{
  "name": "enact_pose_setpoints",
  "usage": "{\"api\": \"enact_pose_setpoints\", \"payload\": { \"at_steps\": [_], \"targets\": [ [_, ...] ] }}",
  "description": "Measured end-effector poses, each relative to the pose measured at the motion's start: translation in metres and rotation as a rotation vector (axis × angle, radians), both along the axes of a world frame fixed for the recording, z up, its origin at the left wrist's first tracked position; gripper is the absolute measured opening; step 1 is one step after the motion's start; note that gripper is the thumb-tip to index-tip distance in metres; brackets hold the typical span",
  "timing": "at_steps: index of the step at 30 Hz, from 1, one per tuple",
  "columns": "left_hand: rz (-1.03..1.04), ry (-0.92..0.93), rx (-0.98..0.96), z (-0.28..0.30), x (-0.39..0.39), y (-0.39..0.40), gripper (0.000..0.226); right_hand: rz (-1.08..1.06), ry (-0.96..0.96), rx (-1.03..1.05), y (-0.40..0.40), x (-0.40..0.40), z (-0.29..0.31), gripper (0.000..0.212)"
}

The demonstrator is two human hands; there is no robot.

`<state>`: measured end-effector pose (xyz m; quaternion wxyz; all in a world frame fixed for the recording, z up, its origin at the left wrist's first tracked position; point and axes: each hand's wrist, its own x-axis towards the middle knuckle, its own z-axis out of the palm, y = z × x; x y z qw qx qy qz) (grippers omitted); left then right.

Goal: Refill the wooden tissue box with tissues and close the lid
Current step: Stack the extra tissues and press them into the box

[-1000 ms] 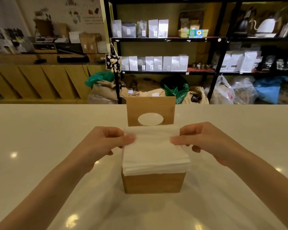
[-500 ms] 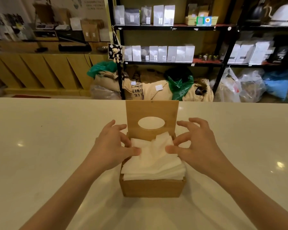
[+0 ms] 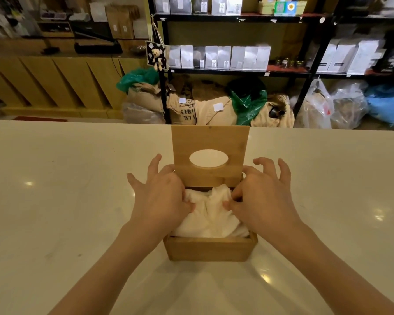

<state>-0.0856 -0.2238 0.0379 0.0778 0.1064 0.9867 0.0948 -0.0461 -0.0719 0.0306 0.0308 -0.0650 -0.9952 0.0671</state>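
Observation:
A wooden tissue box (image 3: pixel 208 248) stands on the white counter in front of me. Its hinged lid (image 3: pixel 210 137), with an oval hole, stands upright at the far side. A stack of white tissues (image 3: pixel 210 214) sits inside the box, crumpled in the middle and reaching to about the rim. My left hand (image 3: pixel 162 196) presses on the tissues' left side, thumb on the paper and fingers spread. My right hand (image 3: pixel 263 198) presses on the right side the same way. Both hands hide the box's side walls.
The white counter (image 3: pixel 55 201) stretches wide on both sides of the box. Beyond its far edge stand black shelves (image 3: pixel 237 71) with white bags, and sacks (image 3: pixel 205 110) lie on the floor. A wooden cabinet (image 3: pixel 55 83) is at the back left.
The tissue stack has gone from lying on top of the box down into it, crumpling in the middle. Both hands moved down and inward with it, fingers spreading.

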Motion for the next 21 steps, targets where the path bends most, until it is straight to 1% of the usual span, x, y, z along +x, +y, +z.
{"api": "enact_pose_setpoints", "payload": {
  "at_steps": [4,12,15,16,19,21],
  "targets": [
    [0.002,-0.018,-0.013,-0.001,0.006,0.003,0.021,0.003,-0.048,0.021,0.004,0.003,0.002,0.025],
    [-0.05,0.012,-0.101,-0.003,0.025,0.012,0.023,-0.001,-0.136,-0.027,0.017,0.02,0.007,0.021],
    [-0.044,0.02,-0.145,-0.005,0.025,0.015,0.021,-0.017,-0.13,0.051,0.015,0.022,0.006,0.031],
    [-0.043,0.018,-0.16,-0.005,0.025,0.015,0.019,-0.024,-0.118,0.089,0.013,0.021,0.005,0.031],
    [-0.045,0.034,-0.215,-0.006,0.025,0.017,0.022,-0.047,-0.07,0.19,0.004,0.022,0.002,0.025],
    [-0.03,0.093,-0.243,-0.006,0.028,0.018,0.024,-0.051,-0.017,0.262,-0.001,0.025,0.0,0.021]
  ]
}}
